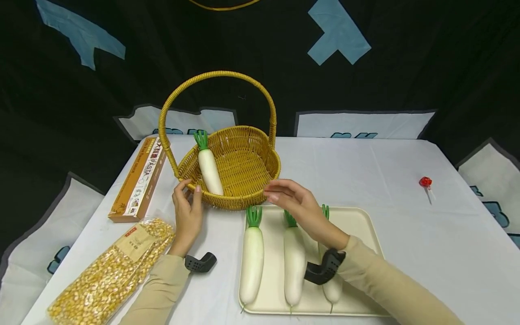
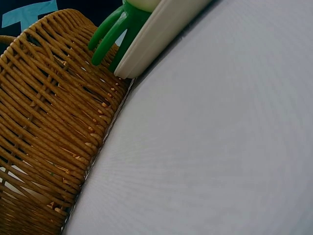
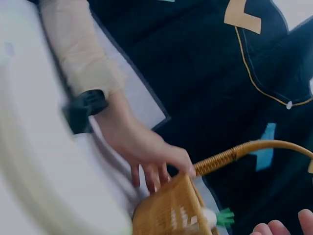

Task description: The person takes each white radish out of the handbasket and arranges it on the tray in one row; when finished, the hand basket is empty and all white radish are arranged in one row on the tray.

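A wicker basket (image 1: pixel 243 174) with a tall arched handle stands on the table, a white radish (image 1: pixel 210 169) with green top leaning inside it at the left. My left hand (image 1: pixel 188 216) touches the basket's front-left side, fingers loosely bent at the rim; the right wrist view shows that left hand (image 3: pixel 139 142) against the outer wall near the handle's base. At the front-right rim is my right hand (image 1: pixel 296 203), fingers slightly bent, nothing held. Beneath the right arm, a cream tray (image 1: pixel 365 225) bears three more white radishes (image 1: pixel 252 266), one partly hidden by the forearm.
Left of the basket lies a pasta box (image 1: pixel 138 180), with a clear bag of corn kernels (image 1: pixel 109 275) in front of it. A red lollipop (image 1: pixel 425 182) lies far right on the white table. Behind hangs a dark curtain (image 1: pixel 243 40).
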Action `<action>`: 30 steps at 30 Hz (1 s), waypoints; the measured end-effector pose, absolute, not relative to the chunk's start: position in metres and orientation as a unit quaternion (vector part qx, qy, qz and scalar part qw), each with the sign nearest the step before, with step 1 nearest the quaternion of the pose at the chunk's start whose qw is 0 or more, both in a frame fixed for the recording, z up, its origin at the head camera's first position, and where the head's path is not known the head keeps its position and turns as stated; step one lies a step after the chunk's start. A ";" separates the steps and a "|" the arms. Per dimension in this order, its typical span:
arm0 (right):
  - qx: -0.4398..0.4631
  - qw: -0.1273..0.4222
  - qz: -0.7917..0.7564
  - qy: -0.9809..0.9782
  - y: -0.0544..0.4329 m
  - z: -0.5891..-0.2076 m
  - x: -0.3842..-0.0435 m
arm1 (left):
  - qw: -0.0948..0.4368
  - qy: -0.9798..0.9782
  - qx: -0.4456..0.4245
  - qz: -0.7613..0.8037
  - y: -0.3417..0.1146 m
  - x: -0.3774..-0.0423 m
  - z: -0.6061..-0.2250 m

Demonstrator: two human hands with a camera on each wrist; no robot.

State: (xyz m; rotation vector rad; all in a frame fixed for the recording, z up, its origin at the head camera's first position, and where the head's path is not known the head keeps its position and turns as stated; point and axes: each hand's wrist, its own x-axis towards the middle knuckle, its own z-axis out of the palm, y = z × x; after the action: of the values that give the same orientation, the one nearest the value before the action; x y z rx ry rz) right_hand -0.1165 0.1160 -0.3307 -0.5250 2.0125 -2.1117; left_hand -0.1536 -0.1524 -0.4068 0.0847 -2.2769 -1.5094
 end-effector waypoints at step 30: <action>-0.097 0.054 -0.745 0.657 -0.029 -0.343 -0.230 | 0.222 -0.821 0.028 -0.525 -0.152 -0.153 -0.407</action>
State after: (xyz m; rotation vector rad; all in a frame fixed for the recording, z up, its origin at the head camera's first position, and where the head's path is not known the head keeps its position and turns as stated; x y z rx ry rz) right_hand -0.2299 -0.0291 -0.3427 -0.2960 1.9974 -2.2639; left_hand -0.1534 -0.1516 -0.4072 0.0776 -2.2682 -1.4519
